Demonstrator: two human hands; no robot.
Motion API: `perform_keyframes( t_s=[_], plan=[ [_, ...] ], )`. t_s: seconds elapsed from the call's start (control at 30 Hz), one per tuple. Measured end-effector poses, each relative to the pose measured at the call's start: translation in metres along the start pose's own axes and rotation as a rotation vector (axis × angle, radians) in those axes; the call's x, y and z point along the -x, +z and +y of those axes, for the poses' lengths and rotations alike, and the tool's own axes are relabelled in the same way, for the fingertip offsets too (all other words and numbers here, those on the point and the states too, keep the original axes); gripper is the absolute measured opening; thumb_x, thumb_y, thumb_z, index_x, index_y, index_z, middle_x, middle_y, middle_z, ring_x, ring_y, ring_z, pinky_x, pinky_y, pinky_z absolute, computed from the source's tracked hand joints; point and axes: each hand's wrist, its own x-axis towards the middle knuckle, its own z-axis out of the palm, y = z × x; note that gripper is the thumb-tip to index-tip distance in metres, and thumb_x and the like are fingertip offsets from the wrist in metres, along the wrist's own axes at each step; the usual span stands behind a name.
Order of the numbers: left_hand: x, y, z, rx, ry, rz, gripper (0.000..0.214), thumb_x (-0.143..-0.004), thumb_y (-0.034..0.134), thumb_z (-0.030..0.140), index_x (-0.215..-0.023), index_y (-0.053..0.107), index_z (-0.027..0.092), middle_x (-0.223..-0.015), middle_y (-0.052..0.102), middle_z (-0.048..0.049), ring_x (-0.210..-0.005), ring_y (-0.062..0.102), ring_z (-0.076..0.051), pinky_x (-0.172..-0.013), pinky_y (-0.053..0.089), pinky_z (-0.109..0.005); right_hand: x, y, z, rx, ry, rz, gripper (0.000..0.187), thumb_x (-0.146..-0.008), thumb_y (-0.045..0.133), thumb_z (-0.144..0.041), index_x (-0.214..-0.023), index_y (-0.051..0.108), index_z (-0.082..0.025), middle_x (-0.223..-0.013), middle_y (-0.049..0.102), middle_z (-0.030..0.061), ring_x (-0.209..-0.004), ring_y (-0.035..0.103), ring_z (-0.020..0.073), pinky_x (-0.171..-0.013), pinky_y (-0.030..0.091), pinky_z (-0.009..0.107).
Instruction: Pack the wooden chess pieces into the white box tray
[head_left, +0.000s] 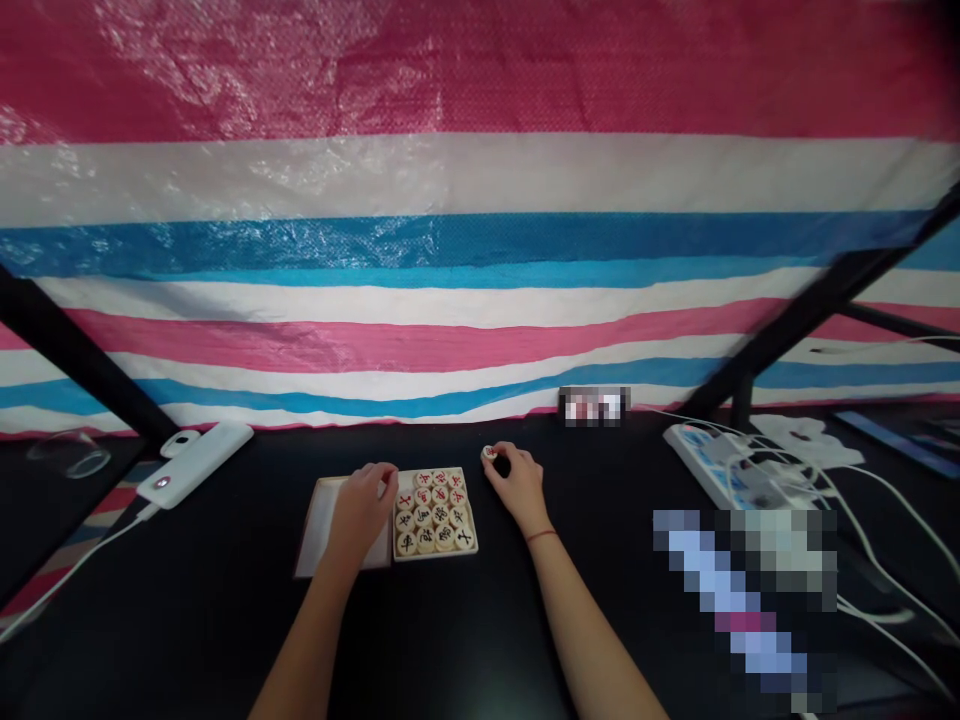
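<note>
A small wooden box (435, 551) on the black table holds several round Chinese chess pieces (433, 510) with red and black characters. Its flat lid (318, 525) lies just left of it. My left hand (365, 500) rests over the lid's right part, fingers curled at the box's upper left corner; what they pinch is hidden. My right hand (514, 478) sits to the right of the box, fingers closed on one round chess piece (489, 453) with a red mark, held at the tabletop.
A white power bank (193, 463) with a cable lies at the left. A power strip (718, 462) with white cables sits at the right. A striped pink, white and blue tarp (480, 250) hangs behind the table. Black frame bars cross both sides.
</note>
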Motion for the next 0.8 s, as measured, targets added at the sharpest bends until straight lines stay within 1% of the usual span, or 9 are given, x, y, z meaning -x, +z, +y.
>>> perform_keyframes(
  t_s=[0.33,0.53,0.63,0.8],
  plan=[
    [0.0058,0.0023,0.0008,0.011,-0.016,-0.051,0.025,-0.091,0.042,0.028,-0.091,0.066,0.020,-0.083,0.067,-0.0050,-0.076,0.060,-0.020,-0.073,0.044,-0.032,-0.0003,0.0005,0.0009,-0.017,0.008,-0.017,0.022,-0.086,0.056,-0.041,-0.098,0.061,-0.024,-0.097,0.069,0.0043,-0.094,0.059,0.0232,-0.081,0.036,0.036],
    [0.0068,0.0038,0.0014,0.030,-0.020,-0.037,0.024,-0.090,0.043,0.029,-0.090,0.066,0.020,-0.084,0.067,-0.0048,-0.078,0.062,-0.020,-0.074,0.045,-0.031,-0.0052,0.0052,0.0018,0.010,-0.061,0.006,0.022,-0.087,0.053,-0.042,-0.095,0.061,-0.023,-0.092,0.069,0.0049,-0.089,0.060,0.0220,-0.074,0.039,0.032],
    [0.0067,0.0031,0.0020,0.021,-0.017,-0.039,0.025,-0.090,0.043,0.029,-0.090,0.066,0.020,-0.082,0.067,-0.0045,-0.075,0.061,-0.019,-0.071,0.045,-0.030,-0.0064,0.0067,0.0021,0.008,-0.077,0.004,0.021,-0.088,0.053,-0.042,-0.094,0.061,-0.023,-0.091,0.069,0.0049,-0.088,0.060,0.0222,-0.074,0.040,0.032],
    [0.0071,0.0029,0.0030,0.012,0.007,-0.025,0.024,-0.090,0.043,0.030,-0.089,0.066,0.021,-0.083,0.067,-0.0043,-0.076,0.062,-0.019,-0.071,0.045,-0.030,-0.0068,0.0066,0.0022,-0.029,-0.110,-0.007,0.019,-0.086,0.058,-0.039,-0.095,0.061,-0.023,-0.090,0.070,0.0046,-0.088,0.060,0.0231,-0.075,0.043,0.033]
  ],
)
